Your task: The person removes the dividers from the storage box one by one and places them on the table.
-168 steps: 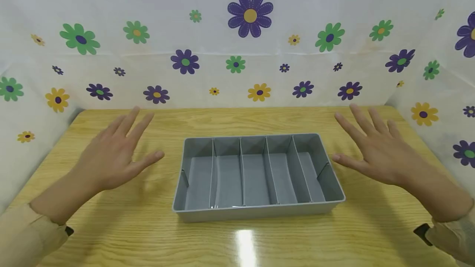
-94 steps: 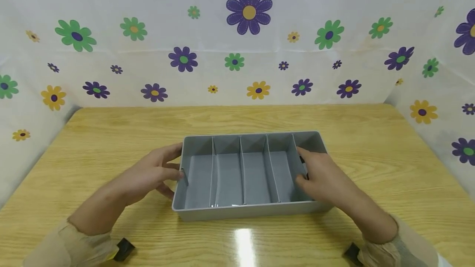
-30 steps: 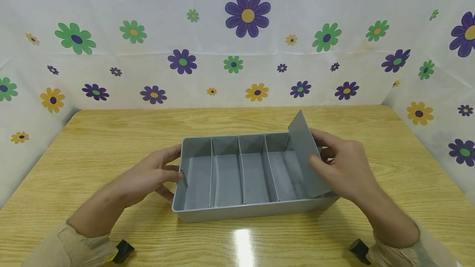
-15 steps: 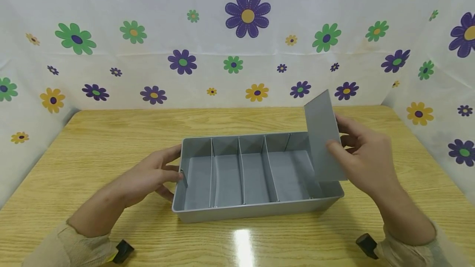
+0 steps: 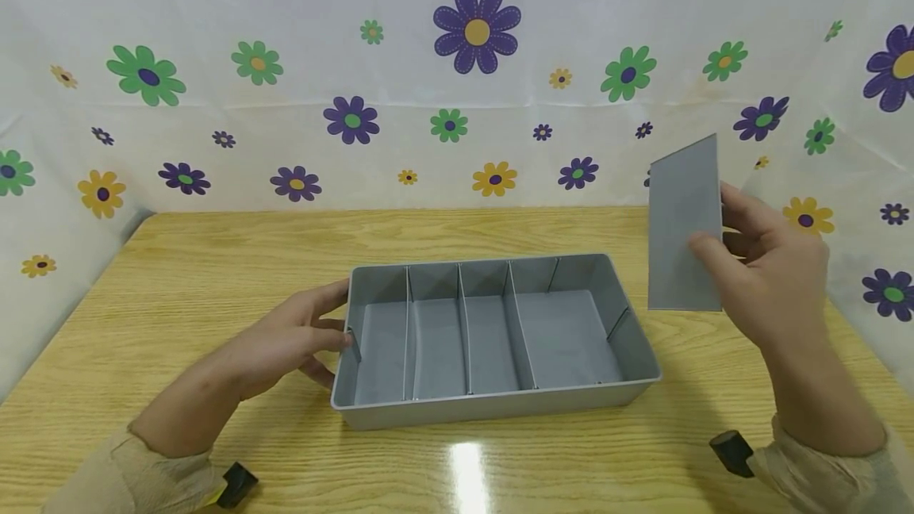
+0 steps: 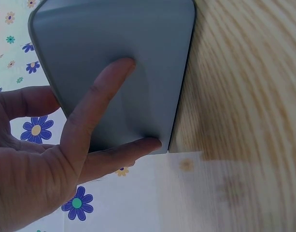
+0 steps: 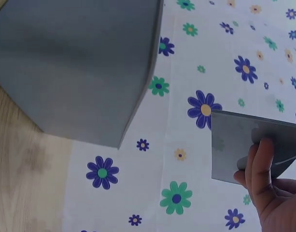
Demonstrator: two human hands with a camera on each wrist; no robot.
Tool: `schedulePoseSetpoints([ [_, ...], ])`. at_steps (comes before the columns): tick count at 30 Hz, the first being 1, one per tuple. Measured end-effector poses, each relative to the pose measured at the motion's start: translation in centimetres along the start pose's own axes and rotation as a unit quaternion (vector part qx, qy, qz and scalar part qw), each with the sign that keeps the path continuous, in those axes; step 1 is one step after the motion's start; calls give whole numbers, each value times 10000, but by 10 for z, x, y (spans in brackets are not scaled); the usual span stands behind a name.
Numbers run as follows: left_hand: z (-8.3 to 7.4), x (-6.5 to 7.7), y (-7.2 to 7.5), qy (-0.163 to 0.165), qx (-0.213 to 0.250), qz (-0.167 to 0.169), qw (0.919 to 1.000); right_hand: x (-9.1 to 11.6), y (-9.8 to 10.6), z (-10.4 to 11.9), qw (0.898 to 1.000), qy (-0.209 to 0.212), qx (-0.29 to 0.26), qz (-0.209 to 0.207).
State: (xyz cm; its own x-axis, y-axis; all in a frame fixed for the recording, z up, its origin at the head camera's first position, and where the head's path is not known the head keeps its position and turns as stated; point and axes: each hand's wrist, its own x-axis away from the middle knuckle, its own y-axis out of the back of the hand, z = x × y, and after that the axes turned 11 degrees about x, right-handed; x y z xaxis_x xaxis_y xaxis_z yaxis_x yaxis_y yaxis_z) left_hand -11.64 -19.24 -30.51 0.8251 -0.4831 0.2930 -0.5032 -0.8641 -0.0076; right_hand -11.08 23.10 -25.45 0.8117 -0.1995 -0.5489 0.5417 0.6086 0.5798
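Note:
A long grey plastic storage box (image 5: 493, 411) sits on the table, split crosswise by three thin grey dividers (image 5: 524, 331); its right-hand compartment is the widest. At the left end, my left hand (image 5: 286, 339) grips the box, thumb at the rim and fingers against the outer wall. The left wrist view shows two fingertips pressed on that end wall (image 6: 152, 106). Off the box's back right corner, my right hand (image 5: 781, 284) pinches a loose flat grey divider (image 5: 681, 236) upright in the air. Its fingers lie along one face (image 7: 227, 145) in the right wrist view.
The box rests on a light wood-grain table (image 5: 236, 244). A white cloth with printed flowers (image 5: 286, 6) hangs behind the table and along both sides. A dark strap-end or device (image 5: 731, 453) juts from the right sleeve, another (image 5: 237, 485) from the left.
My hands came from open beside the box to gripping; the right one pulled the rightmost divider up out of its slot and carried it right. The left hand keeps its hold, and the box stays put.

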Motion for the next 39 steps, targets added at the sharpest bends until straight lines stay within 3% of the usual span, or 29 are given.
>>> schedulePoseSetpoints([
  [5, 0, 1, 0, -29, -13, 41, 10000, -7, 4, -8, 9998, -183, 74, -4],
  [9, 1, 1, 0, -47, 3, 49, 10000, -15, 4, -21, 9973, -546, 450, 184],
  [14, 2, 1, -1, -24, 80, 19, 10000, -28, 0, -46, 9854, -1214, 545, 1061],
  [17, 3, 1, -1, -5, 71, 11, 10000, -37, -4, -64, 9746, -1394, 544, 1667],
  [22, 2, 0, -1, -8, -13, -26, 10000, -53, -7, -92, 9578, -1378, 991, 2318],
  [32, 2, 0, -1, -38, 48, 30, 10000, -82, -16, -133, 9117, -1046, 1761, 3562],
  [39, 3, -1, 0, -57, 95, 18, 9999, -89, -32, -153, 9003, -1098, 1887, 3764],
])
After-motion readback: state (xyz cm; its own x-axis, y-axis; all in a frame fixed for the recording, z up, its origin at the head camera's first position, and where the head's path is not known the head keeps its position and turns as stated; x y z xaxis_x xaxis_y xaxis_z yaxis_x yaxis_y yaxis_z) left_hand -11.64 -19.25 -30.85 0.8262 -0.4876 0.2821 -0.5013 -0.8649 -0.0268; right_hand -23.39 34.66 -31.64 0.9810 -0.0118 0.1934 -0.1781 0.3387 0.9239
